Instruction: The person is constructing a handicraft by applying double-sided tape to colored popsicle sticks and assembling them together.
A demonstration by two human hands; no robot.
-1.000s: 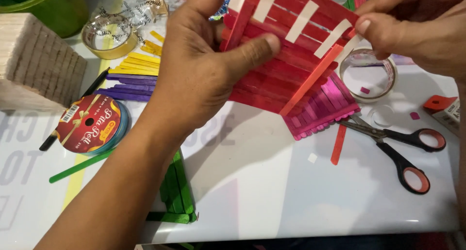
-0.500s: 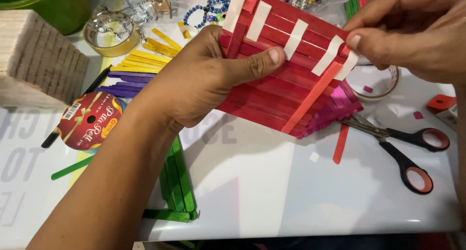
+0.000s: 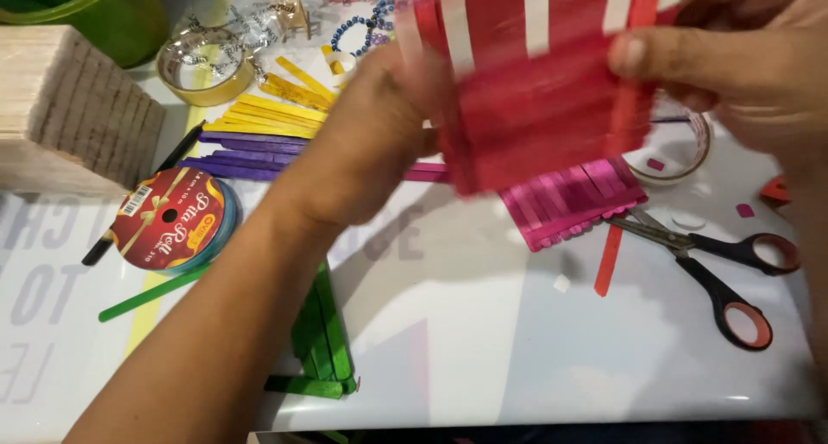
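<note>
We gripped the red panel (image 3: 543, 90) in mid-air at the far side — left hand (image 3: 388, 125) clasping its left edge, right hand (image 3: 733, 65) pinching the right — and judged its white strips (image 3: 536, 17) might peel, loosening sticks onto the table (image 3: 517, 349).

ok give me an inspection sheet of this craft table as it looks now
surface: glossy white table, faint printed lettering at its left.
job's things: blurred red panel of flat wooden sticks with white tape strips, held above the table.
clutter: pink stick panel, black-and-orange scissors, clear tape roll, red ribbon spool, yellow sticks, purple sticks, green sticks, pale wooden block, beads.
grippers: left hand grips the panel's left edge; right hand pinches its right edge.
cables: nothing seen.
surroundings: green bucket at the far left corner.
</note>
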